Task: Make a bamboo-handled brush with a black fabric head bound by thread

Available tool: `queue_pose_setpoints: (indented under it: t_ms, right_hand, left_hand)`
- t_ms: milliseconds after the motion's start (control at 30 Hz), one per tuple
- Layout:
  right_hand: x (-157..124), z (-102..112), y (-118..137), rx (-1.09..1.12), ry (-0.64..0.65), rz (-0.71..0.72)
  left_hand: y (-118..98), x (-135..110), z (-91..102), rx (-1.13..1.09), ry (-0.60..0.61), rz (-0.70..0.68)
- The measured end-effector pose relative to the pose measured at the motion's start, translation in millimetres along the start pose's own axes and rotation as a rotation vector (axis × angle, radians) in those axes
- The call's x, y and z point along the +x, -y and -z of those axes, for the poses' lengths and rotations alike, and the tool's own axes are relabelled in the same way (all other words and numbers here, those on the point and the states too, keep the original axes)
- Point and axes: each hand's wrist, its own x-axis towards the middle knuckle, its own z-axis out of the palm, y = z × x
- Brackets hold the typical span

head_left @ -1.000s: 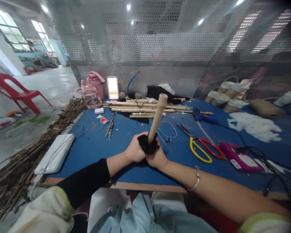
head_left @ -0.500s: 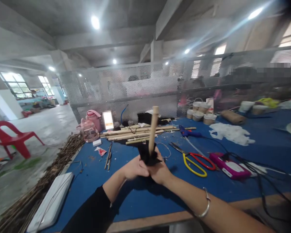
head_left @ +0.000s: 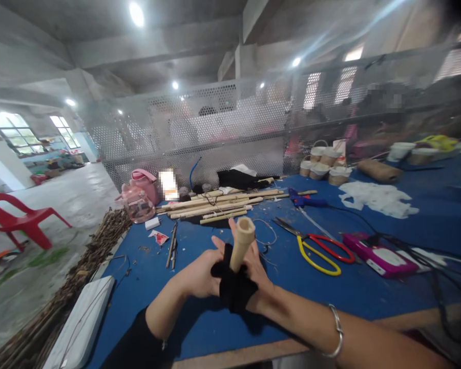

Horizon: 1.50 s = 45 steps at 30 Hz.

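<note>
Both my hands meet above the blue table [head_left: 315,292], holding a short hollow bamboo stick [head_left: 242,247] whose open end tilts toward me. A piece of black cloth [head_left: 232,287] is bunched around the stick's lower end. My left hand [head_left: 200,274] grips the cloth and stick from the left. My right hand [head_left: 255,271] supports them from behind, with its fingers partly stretched upward beside the stick. A silver bangle [head_left: 335,333] sits on my right wrist.
Yellow-and-red scissors [head_left: 315,246], a pink device [head_left: 380,259] with cables, a blue glue gun [head_left: 305,200], bamboo sticks [head_left: 215,205], wire loops, a pink jug [head_left: 138,202], white fluff and cups lie on the table. A twig bundle [head_left: 80,271] and white box [head_left: 80,323] are left.
The stick has tipped from upright toward me, so its hollow end now faces the camera. My right fingers have spread upward. The view has risen slightly.
</note>
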Motion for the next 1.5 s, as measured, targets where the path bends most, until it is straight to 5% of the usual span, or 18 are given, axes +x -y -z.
queue_pose_setpoints:
  t_ms: [167,300,633,733,800,867,1033,1167,1300,1400,1500]
  right_hand:
    - [-3,-1,-5,-0.016,0.104,0.034]
    - [1,15,-6,0.042,0.236,-0.006]
    - [29,45,-16,0.324,0.637,-0.187]
    - [59,62,-40,0.521,0.559,-0.136]
    - [76,74,-63,0.515,0.297,-0.149]
    - [83,80,-86,0.315,0.113,-0.200]
    - [59,49,-109,-0.060,0.380,-0.256]
    - [43,20,-102,-0.250,0.393,-0.328]
    - [45,13,-100,-0.227,0.410,-0.359]
    - [49,18,-101,0.009,0.305,-0.379]
    - [52,27,-95,0.628,0.154,-0.453]
  left_hand:
    - [-3,-2,-6.2,0.195,0.000,-0.101]
    - [-6,1,-13.6,0.107,-0.008,-0.155]
    - [-9,21,-32.4,-0.150,-0.105,0.032]
    - [-1,28,-15.0,-0.252,-0.398,0.166]
    - [7,30,1.3,-0.416,-0.685,0.206]
    - [14,28,13.9,-0.633,-0.822,0.196]
    - [30,20,11.2,-0.855,-0.789,0.162]
    - [32,21,-3.9,-0.963,-0.760,0.145]
    - [26,23,-12.4,-0.912,-0.777,0.185]
    - [23,20,-16.2,-0.863,-0.672,0.196]
    - [24,20,-20.8,-0.814,-0.606,0.154]
